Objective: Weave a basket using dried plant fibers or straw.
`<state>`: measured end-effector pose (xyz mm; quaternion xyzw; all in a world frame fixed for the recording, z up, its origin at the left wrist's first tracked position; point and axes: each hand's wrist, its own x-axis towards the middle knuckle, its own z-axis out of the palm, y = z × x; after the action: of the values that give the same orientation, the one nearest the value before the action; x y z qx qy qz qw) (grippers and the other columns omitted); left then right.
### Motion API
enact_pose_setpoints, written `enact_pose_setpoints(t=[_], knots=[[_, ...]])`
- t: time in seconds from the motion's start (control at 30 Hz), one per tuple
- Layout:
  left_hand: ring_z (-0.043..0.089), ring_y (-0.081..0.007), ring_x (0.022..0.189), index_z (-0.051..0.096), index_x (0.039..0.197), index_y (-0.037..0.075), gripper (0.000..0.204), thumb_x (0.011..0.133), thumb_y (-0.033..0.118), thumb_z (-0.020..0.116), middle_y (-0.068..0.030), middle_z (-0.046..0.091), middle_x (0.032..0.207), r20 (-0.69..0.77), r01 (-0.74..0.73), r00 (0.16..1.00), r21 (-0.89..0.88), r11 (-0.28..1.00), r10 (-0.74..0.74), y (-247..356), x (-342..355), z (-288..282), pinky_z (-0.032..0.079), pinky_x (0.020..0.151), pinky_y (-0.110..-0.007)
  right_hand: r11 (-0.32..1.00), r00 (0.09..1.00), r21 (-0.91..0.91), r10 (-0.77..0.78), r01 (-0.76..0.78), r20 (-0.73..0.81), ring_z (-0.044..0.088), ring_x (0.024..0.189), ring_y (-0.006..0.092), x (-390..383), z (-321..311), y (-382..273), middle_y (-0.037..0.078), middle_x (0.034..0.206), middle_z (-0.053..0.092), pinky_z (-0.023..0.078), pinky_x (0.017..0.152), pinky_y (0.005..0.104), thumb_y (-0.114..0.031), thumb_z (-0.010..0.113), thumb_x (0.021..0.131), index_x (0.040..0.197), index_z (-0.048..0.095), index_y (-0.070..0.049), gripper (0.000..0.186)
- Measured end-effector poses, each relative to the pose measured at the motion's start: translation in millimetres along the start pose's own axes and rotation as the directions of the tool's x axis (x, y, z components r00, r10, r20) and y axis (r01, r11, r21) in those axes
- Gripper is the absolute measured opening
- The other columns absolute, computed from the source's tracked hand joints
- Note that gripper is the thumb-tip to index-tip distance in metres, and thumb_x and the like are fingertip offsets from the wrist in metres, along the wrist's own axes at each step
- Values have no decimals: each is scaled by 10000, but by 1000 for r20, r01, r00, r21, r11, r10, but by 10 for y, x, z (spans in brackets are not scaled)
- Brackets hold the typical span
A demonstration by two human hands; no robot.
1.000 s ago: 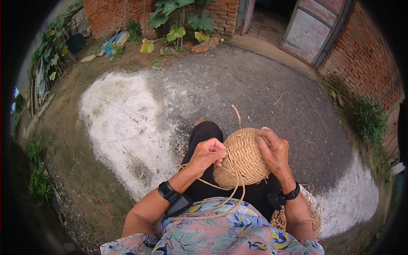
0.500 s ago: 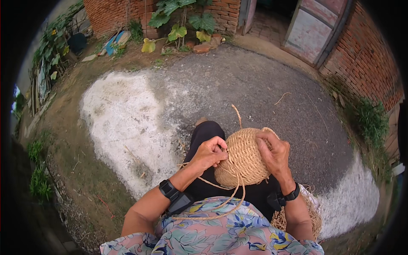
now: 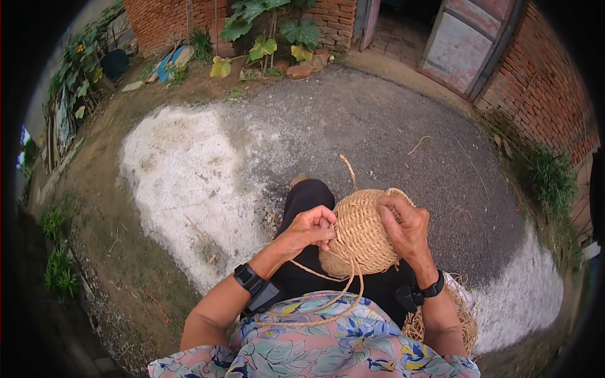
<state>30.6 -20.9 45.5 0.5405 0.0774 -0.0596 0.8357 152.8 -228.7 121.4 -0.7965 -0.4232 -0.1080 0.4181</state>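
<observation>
A tan woven basket, made of twisted straw cord, rests on my lap over dark trousers. My left hand is closed in a pinch against its left side; what lies between the fingertips is too small to make out. On the opposite side my right hand grips the basket near its upper right edge, thumb and fingers pressed together. Loose straw cord hangs from the basket's lower front and loops over my patterned shirt. A short cord end sticks up beyond the far side.
By my right forearm lies a bundle of straw cord with something white. Whitish patches cover part of the dark ground. Farther off stand brick walls, an open doorway with a worn door, and leafy plants.
My left hand has shifted very slightly, its fingers still pinched at the basket. The upright cord end has tilted a little to the left. My right hand has barely moved.
</observation>
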Motion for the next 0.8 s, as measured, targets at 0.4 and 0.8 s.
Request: enact_pose_setpoints(t=[0.4, 0.8], knots=[[568, -200, 594, 619, 823, -7, 89, 776, 65, 639, -97, 556, 660, -238, -86, 819, 848, 523, 521, -71, 136, 290, 457, 573, -357, 997, 996, -43, -61, 58, -66, 676, 572, 227, 24, 45, 22, 105, 659, 666, 496, 512, 311, -73, 699, 825, 900, 689, -67, 75], [602, -69, 598, 659, 884, 0, 175, 940, 165, 637, -21, 636, 691, 20, 23, 999, 510, 860, -38, 162, -29, 512, 458, 499, -224, 976, 976, 27, 214, -215, 36, 584, 494, 212, -34, 40, 364, 105, 552, 576, 445, 514, 360, -203, 631, 884, 1025, 682, -96, 185]])
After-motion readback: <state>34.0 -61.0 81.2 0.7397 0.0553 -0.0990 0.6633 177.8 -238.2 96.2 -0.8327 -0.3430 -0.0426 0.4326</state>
